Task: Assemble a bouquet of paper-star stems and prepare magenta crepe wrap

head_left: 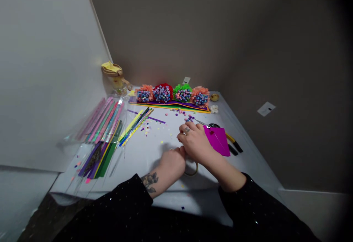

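My left hand (173, 162) is closed in the middle of the table, its fingertips hidden under my right hand. Curled over it from the right, my right hand (194, 142) wears a ring on one finger. The two hands touch, and whatever they pinch is hidden between them. Just below them shows part of a thin yellowish ring-shaped thing (196, 169), perhaps a tape roll. Beside my right wrist lies a magenta paper piece (219, 143), partly over a tool with black and yellow handles (234, 143). Small star-like pieces (189, 118) are scattered beyond my fingers.
At the back, several crepe-paper flowers with beaded centres (162, 93) stand by layered coloured sheets (176, 106). Paper strips (135, 128) and plastic-wrapped strips (104, 121) lie at left. A jar with a yellow top (117, 80) stands at the back left corner, against the wall.
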### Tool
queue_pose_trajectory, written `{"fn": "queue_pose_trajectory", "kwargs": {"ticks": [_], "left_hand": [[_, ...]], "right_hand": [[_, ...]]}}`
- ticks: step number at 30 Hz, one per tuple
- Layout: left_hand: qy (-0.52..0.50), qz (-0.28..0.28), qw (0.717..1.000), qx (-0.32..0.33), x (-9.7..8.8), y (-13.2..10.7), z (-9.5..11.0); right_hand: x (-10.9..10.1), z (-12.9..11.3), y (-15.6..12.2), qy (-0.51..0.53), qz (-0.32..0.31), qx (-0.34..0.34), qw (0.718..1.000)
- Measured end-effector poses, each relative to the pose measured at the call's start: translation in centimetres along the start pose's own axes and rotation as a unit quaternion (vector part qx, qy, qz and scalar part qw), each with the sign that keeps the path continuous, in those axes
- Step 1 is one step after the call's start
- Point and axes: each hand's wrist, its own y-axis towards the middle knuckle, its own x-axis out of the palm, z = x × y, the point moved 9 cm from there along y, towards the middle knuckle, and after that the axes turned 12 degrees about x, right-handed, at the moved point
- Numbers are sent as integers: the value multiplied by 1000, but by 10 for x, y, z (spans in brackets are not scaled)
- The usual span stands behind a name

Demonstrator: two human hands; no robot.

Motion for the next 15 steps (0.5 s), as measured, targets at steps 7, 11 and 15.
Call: {"fn": "queue_pose_trajectory", "kwargs": {"ticks": [7, 11, 15], "left_hand": [[76, -27, 997, -5, 5, -1, -8], [66, -23, 998, -5, -2, -2, -7], [23, -23, 998, -57, -13, -5, -12]], "right_hand": [[-4, 1, 2, 44, -2, -7, 999], [-34, 15, -8, 131, 105, 33, 985], [-42, 25, -46, 232, 215, 65, 946]]}}
